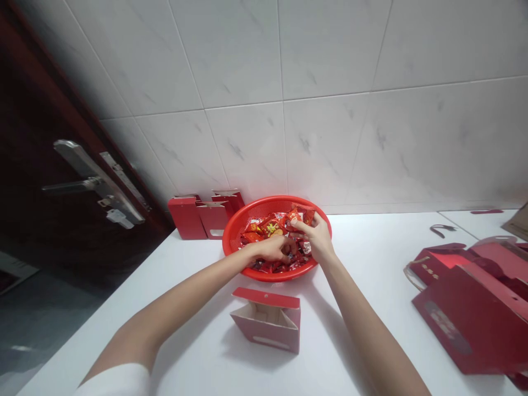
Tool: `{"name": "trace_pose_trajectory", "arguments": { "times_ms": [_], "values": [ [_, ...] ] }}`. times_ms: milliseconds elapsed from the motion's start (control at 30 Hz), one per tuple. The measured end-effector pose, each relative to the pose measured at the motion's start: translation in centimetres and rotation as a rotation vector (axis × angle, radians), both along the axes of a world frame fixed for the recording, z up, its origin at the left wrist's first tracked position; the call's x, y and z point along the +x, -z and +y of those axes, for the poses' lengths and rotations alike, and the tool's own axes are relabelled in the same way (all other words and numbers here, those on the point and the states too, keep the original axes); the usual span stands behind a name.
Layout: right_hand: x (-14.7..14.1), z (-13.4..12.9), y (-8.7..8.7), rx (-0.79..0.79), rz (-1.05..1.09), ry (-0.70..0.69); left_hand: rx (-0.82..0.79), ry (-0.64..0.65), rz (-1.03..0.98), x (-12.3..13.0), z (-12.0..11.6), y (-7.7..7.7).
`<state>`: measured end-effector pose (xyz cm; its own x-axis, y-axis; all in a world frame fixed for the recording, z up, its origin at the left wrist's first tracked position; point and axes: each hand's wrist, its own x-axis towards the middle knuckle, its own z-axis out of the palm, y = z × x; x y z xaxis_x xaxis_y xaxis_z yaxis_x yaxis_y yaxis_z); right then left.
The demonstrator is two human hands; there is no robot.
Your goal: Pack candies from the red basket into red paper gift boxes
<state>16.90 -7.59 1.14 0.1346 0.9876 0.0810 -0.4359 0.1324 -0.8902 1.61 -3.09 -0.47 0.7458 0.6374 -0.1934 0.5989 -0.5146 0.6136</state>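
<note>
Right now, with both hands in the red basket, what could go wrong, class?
Wrapped packets in the red basket could spill over its rim if the left hand or right hand stirs roughly. The open box stands between the forearms, so either might knock it over.

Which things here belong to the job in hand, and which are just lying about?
In the job:
left hand and right hand, among wrapped packets
red basket
open red box
likely, red boxes by the wall and red pile

Seemingly lying about:
dark curved strip
thin red strip
</note>
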Motion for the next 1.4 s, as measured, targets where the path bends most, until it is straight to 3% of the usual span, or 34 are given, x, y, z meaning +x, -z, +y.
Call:
{"name": "trace_pose_trajectory", "arguments": {
  "times_ms": [67,300,567,733,867,933,1000,1067,1200,1400],
  "values": [
    [0.2,0.0,-0.1,-0.004,0.02,-0.005,0.026,-0.038,-0.107,-0.1,-0.1,-0.5],
    [2.2,-0.8,-2.2,-0.007,0.084,-0.085,0.11,-0.379,-0.653,-1.7,-1.0,-2.5],
    [2.2,-2.7,-4.3,0.013,0.026,-0.309,0.167,-0.504,-0.887,-2.3,-4.0,-4.0],
    [1.6,-4.0,-4.9,0.049,-0.079,-0.391,0.149,-0.464,-0.884,-2.8,-6.4,-5.0],
    [1.9,-5.3,-5.9,0.105,-0.128,-0.394,0.209,-0.396,-0.823,-5.7,-9.5,-7.5],
    [2.2,-5.9,-6.5,0.143,-0.139,-0.397,0.197,-0.301,-0.717,-7.7,-11.4,-9.0],
    [2.6,-6.4,-6.9,0.18,-0.144,-0.404,0.101,-0.123,-0.534,-9.3,-13.2,-10.3],
    [3.1,-6.9,-7.3,0.21,-0.147,-0.418,0.038,-0.066,-0.377,-9.9,-14.8,-11.0],
    [3.6,-7.7,-7.7,0.231,-0.159,-0.458,0.049,-0.118,-0.215,-8.9,-15.8,-10.5],
    [3.7,-8.8,-8.3,0.284,-0.225,-0.603,0.107,-0.17,-0.227,-7.1,-14.5,-8.7]
  ]
}}
